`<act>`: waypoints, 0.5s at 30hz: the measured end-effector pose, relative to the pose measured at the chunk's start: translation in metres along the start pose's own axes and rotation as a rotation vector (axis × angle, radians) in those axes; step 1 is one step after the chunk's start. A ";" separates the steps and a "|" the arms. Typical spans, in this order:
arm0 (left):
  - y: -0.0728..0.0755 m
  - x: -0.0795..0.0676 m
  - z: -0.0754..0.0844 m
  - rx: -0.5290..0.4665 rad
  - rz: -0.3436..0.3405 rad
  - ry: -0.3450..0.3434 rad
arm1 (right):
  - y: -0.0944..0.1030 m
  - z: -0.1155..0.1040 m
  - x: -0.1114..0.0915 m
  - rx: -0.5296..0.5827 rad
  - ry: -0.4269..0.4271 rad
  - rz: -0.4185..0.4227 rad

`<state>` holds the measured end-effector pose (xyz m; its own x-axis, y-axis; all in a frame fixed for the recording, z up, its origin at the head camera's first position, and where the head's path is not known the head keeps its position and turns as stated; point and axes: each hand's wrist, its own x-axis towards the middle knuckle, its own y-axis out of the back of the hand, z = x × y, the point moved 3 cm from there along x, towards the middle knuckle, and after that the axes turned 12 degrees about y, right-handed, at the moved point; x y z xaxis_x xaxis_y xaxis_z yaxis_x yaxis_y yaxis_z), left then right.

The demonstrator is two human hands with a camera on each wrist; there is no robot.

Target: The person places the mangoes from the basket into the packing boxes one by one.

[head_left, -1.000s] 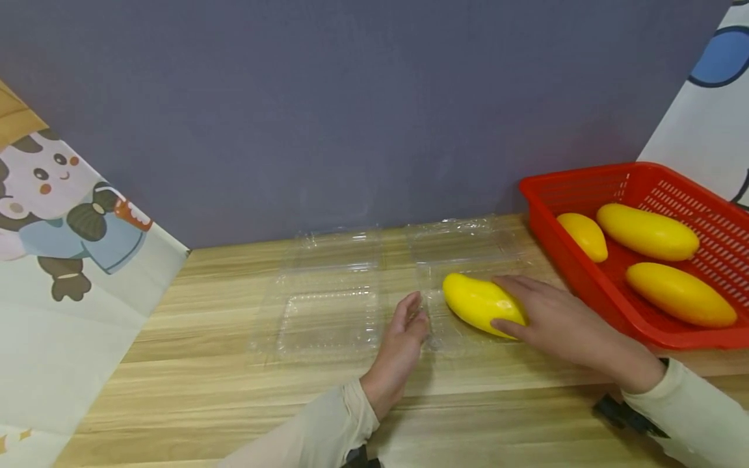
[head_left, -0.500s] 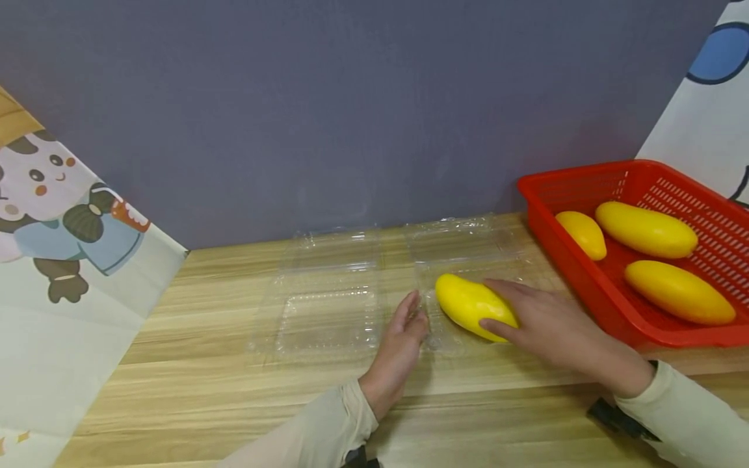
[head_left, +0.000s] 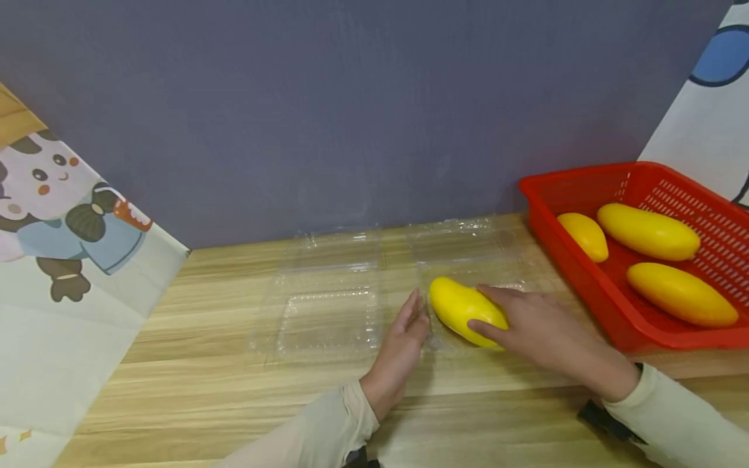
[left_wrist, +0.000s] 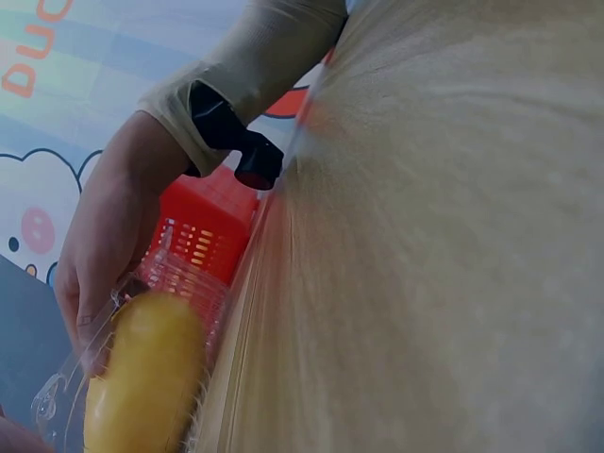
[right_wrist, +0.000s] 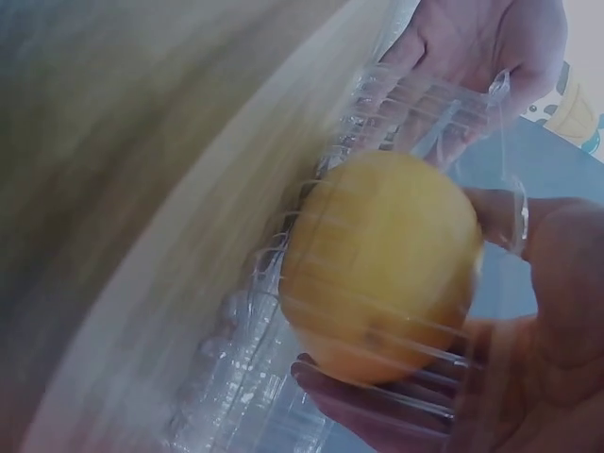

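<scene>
A smooth yellow mango (head_left: 465, 312) lies low in the base of the right clear plastic clamshell box (head_left: 462, 244), whose lid is folded back toward the wall. My right hand (head_left: 541, 331) grips the mango's right end, thumb on the near side and fingers over the far side. In the right wrist view the mango (right_wrist: 382, 269) shows through the ribbed clear wall. My left hand (head_left: 398, 351) rests against the box's left side, fingers extended. Between that hand and the left side of the table stands a second clear clamshell box (head_left: 328, 318), lid also open.
To the right, a red plastic basket (head_left: 620, 318) holds a small mango (head_left: 583, 236) and two longer yellow fruits (head_left: 648, 232). A grey partition (head_left: 351, 117) rises behind the boxes. Printed panels (head_left: 52, 260) flank the wooden table (head_left: 193, 390).
My right hand has moved the mango left and slightly nearer inside the right box, toward my left hand. The left hand has stayed in place.
</scene>
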<state>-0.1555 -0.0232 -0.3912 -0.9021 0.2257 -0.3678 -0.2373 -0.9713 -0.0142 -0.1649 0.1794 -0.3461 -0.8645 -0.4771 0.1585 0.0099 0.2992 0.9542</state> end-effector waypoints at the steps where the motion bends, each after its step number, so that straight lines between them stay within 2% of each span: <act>1: 0.000 0.000 0.000 -0.002 -0.002 0.001 | -0.001 0.000 0.000 0.003 0.000 0.000; 9: -0.001 -0.001 -0.001 -0.024 0.001 0.004 | -0.005 -0.005 0.002 0.031 0.010 -0.005; 15: -0.003 -0.001 0.000 -0.029 -0.017 0.018 | -0.005 -0.011 0.004 0.018 0.038 0.022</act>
<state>-0.1541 -0.0209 -0.3913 -0.8915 0.2407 -0.3838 -0.2414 -0.9693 -0.0470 -0.1634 0.1669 -0.3477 -0.8444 -0.5014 0.1889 0.0189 0.3245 0.9457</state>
